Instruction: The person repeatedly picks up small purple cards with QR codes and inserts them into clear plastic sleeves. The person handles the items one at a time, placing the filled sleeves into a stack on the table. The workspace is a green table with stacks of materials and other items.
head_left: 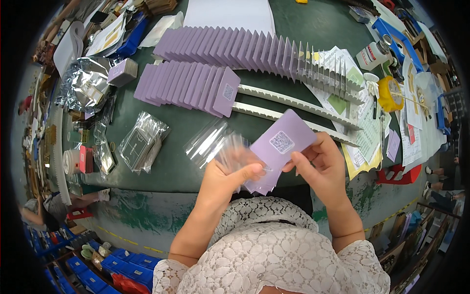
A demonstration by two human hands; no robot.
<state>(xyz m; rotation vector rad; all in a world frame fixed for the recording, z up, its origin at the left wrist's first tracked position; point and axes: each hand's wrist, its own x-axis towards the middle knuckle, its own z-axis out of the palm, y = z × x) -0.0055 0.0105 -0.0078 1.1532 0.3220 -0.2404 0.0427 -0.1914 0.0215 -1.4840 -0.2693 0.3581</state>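
1. While the left hand [223, 177] is closed with its thumb laid across the top, it has hold of a fan of clear plastic sleeves [208, 142] and the lower ends of a few purple cards [264, 185].
2. Thumb and fingers brought together, the right hand [323, 166] pinches the right edge of the uppermost purple card [293, 126], whose face carries a white square code. This card is tilted, held between the two hands above the near edge of the green tabletop [186, 171].
3. Beyond the hands, two rows of purple cards stand leaning in toothed metal rails: a long back row [215, 46] and a shorter front row [176, 84]. Right of the front row, bare lengths of the toothed metal rails [293, 104] run on toward loose papers.
4. On the left side of the tabletop lie a clear bag of dark cards [142, 144], a crumpled silver bag [88, 88] and, just beside that, a small card stack [122, 72].
5. Over on the right are a yellow tape roll [390, 94], a white bottle [370, 56] and printed sheets [364, 137].
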